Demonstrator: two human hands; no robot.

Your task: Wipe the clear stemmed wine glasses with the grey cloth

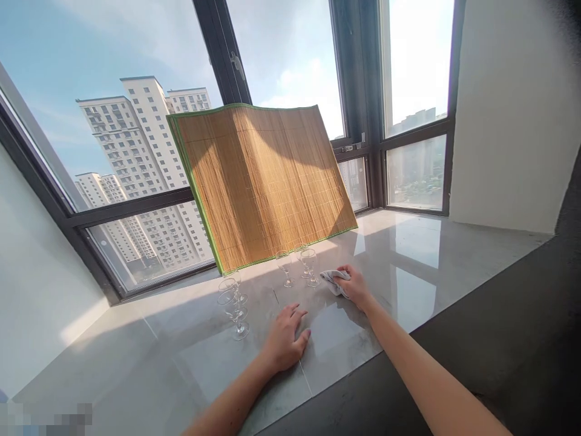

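My right hand [355, 289] grips a crumpled white cloth [334, 281] with dark markings, low over the tiled window sill [200, 363]. Just left of the cloth stands a small cluster of clear stemmed glasses [309, 261], upright near the foot of the bamboo mat. My left hand [287, 339] lies on the sill with its fingers spread and nothing in it. Beyond its fingertips, to the left, more stemmed glasses [235, 306] stand upright in a row, overlapping one another. Their exact outlines are faint against the shiny tile.
A bamboo mat [272, 181] with green edging leans against the dark window frame [358, 72] behind the glasses. A white wall [508, 121] bounds the sill on the right. The sill's front edge runs diagonally below my forearms.
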